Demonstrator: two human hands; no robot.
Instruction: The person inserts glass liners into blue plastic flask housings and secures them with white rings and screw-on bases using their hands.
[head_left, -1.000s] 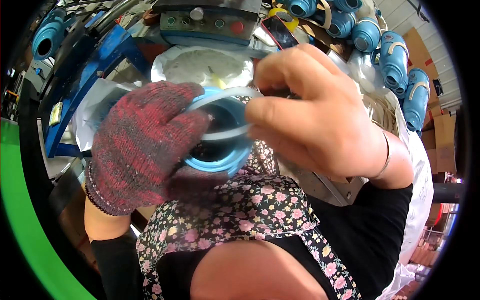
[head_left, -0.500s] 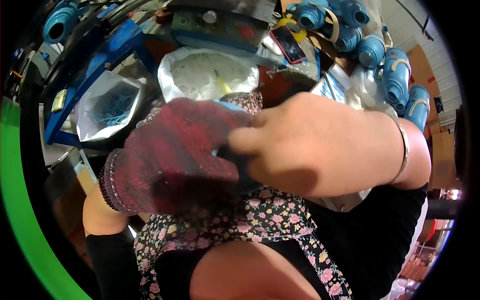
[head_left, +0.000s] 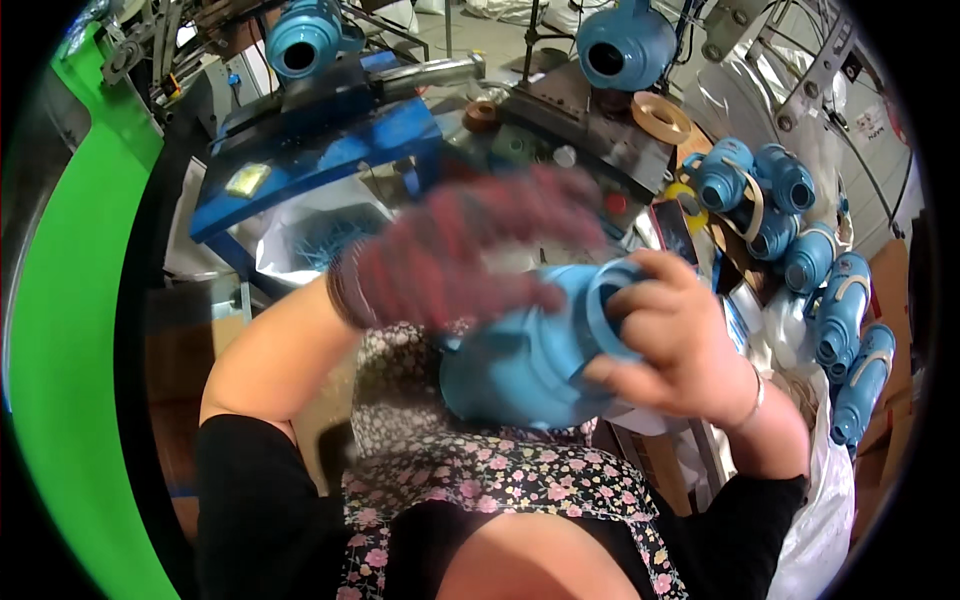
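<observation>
A blue plastic thermos shell lies tilted in front of my apron, its round mouth facing right. My bare right hand grips it at the mouth, with fingers curled into the opening and the thumb outside the rim. Over its far side hovers my left hand, in a dark red knitted glove and smeared by motion. The left fingers stretch out to the right, with the thumb spread apart beside the shell; whether the thumb touches it I cannot tell.
Several blue thermos shells are gathered at the right. Another shell stands on the machine at the back, and one more at back left. Blue scraps fill a white bag under a blue metal bench. A tape roll lies beyond.
My hands, pressed close together before, are now apart. The left has opened and lifted off; the right holds the shell's rim, and the shell shows plainly. My view has tilted up, revealing the machines behind.
</observation>
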